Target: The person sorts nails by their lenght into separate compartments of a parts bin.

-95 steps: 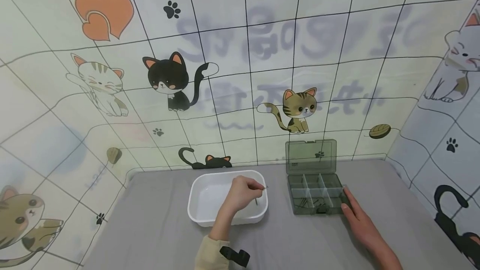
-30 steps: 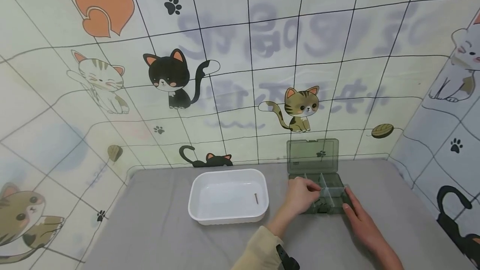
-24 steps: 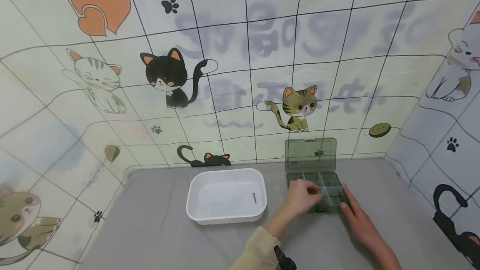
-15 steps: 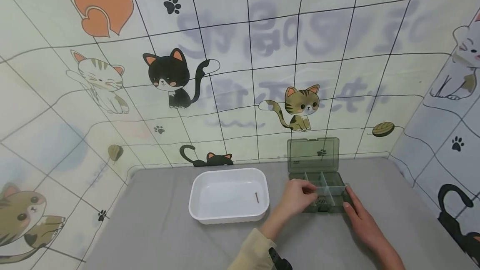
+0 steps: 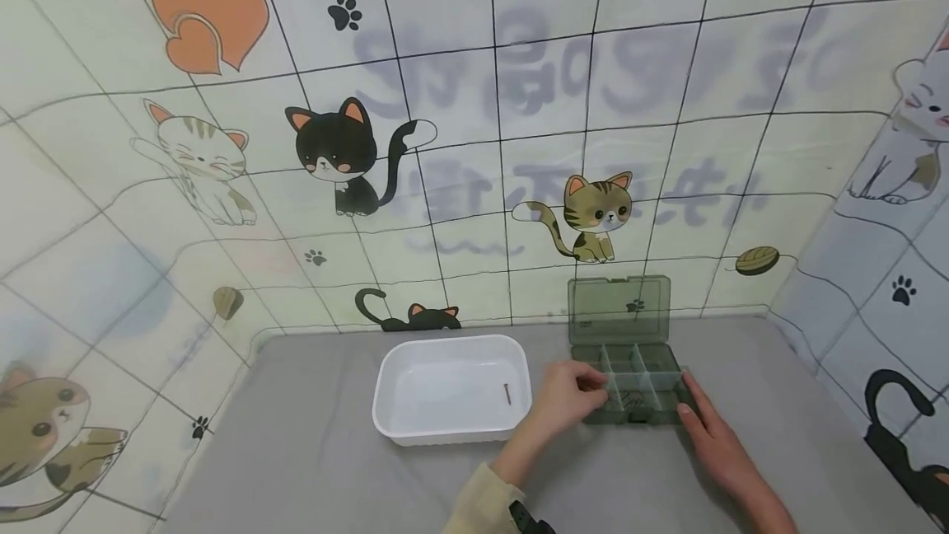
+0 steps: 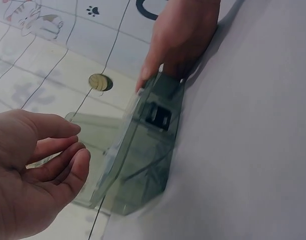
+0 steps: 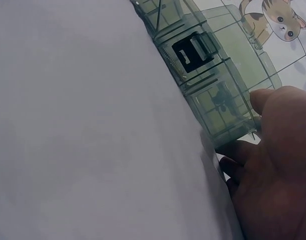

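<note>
A grey-green see-through compartment box [image 5: 670, 398] stands with its lid [image 5: 619, 324] up, several dark screws [image 5: 632, 399] lying in a front compartment. Over its left side is my left hand [image 5: 562, 395]; the left wrist view shows its fingers [image 6: 67, 170] loosely curled, nothing visible between them. My right hand [image 5: 717, 443] holds the box by its right end, thumb on the upper edge and fingers low at the side in the right wrist view. Left of the box sits a white tray [image 5: 452, 437], with one screw [image 5: 507, 394] lying near its right wall.
A grey cloth [image 5: 319, 452] covers the table. Behind and at both sides rises a white sheet [image 5: 460, 295] printed with cats and grid lines. The raised lid stands close to the back sheet.
My left hand went from the tray, pinching a screw, to the box's middle, and has since drawn back left to its left side. My right hand stays on the box.
</note>
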`<state>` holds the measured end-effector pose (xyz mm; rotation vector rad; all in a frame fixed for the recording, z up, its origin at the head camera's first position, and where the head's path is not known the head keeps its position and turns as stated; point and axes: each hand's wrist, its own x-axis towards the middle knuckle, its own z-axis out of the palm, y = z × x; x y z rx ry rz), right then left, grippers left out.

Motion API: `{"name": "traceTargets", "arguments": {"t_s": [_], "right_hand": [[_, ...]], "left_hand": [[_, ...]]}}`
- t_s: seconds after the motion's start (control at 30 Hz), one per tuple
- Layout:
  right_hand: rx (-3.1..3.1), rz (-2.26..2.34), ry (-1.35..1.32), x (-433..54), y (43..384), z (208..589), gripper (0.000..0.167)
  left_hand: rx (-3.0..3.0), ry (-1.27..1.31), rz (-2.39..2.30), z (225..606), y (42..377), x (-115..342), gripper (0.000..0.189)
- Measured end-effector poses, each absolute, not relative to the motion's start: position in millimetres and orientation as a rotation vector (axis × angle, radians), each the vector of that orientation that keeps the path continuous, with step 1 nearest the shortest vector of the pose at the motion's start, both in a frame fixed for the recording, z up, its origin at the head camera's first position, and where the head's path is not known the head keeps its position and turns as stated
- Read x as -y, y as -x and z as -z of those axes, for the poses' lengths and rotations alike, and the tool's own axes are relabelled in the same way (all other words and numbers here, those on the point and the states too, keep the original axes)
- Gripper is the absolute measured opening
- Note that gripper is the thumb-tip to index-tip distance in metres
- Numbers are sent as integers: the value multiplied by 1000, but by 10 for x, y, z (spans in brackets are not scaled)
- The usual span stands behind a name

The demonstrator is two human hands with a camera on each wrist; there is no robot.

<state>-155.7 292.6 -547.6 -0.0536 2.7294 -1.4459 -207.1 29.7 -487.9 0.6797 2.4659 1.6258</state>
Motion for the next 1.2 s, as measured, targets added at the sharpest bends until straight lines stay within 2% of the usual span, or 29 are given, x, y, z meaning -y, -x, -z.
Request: {"name": "traceTargets", "arguments": {"t_s": [0.37,0.93,1.2], "right_hand": [[-2695,1463,36,-2925,1564,5482,69],[-2686,1454,2,-2919,1543,5448,70],[-2673,1456,7,-2909,1561,5456,71]], "left_hand": [[-2574,-619,-1642,4847,2076,107,10],[-2742,-214,-1860,5057,2234,730,30],[-2719,-168,-1861,5083,2287,854,30]]}}
